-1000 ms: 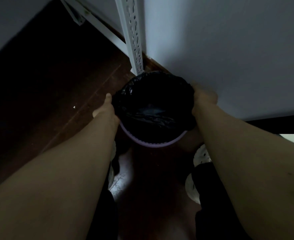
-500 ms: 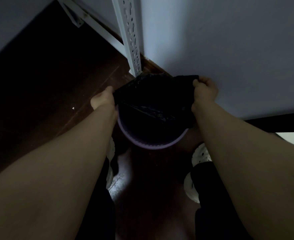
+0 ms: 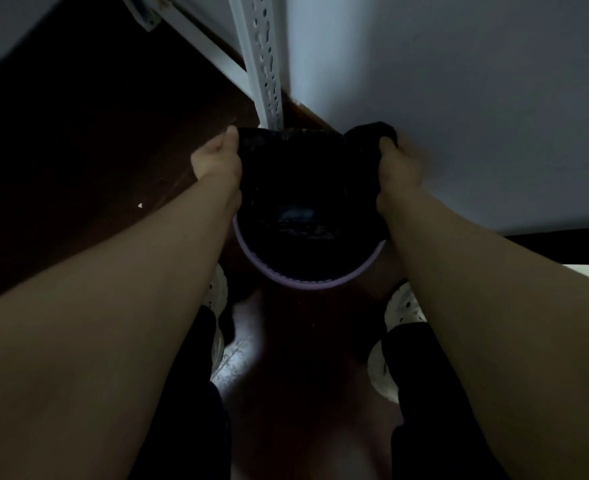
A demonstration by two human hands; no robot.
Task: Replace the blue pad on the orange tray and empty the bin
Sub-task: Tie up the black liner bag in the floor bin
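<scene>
A round bin with a pale purple rim (image 3: 306, 284) stands on the dark wooden floor between my feet, in a dim corner. A black bin bag (image 3: 300, 174) lines it and rises above the rim. My left hand (image 3: 216, 161) grips the bag's left top edge. My right hand (image 3: 398, 164) grips its right top edge, next to the wall. The bag's mouth is stretched between both hands, and something pale glints deep inside. The orange tray and the blue pad are not in view.
A white wall (image 3: 459, 98) runs close on the right. A white perforated metal shelf post (image 3: 265, 74) stands just behind the bin. My white shoes (image 3: 402, 308) flank the bin. Dark floor (image 3: 88, 133) stretches to the left.
Both hands have pulled the bag's edges off the bin rim and raised them, away from me. The near rim of the bin now shows bare.
</scene>
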